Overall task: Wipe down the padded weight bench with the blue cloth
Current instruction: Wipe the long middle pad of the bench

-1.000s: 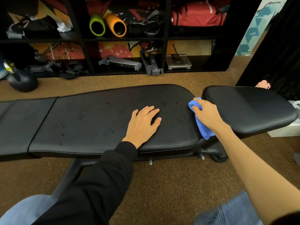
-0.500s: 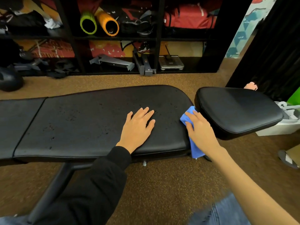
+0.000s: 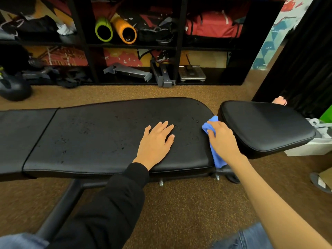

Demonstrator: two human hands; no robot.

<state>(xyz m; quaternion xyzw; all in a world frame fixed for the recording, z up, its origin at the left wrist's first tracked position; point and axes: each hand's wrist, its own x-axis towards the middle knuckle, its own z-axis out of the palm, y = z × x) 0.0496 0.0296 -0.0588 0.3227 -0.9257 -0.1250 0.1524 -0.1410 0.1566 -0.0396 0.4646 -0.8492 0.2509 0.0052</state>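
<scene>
The black padded weight bench (image 3: 100, 137) runs across the view, its long back pad speckled with droplets. A separate seat pad (image 3: 265, 126) sits to the right. My left hand (image 3: 154, 142) lies flat with fingers spread on the back pad's right part. My right hand (image 3: 222, 141) holds the blue cloth (image 3: 218, 159) against the right end of the back pad, at the gap before the seat pad. The cloth hangs down over the pad's edge; most of it is hidden under my hand.
A black shelf unit (image 3: 177, 45) with foam rollers (image 3: 115, 31), a red bag (image 3: 213, 26) and a scale (image 3: 192, 74) stands behind the bench. A dark kettlebell (image 3: 12, 88) sits on the brown carpet at the left. A white box (image 3: 316, 146) lies beyond the seat pad.
My right hand with the cloth slid down along the pad's right end and came back up a little. My left hand stayed flat on the pad. The camera shifted slightly.
</scene>
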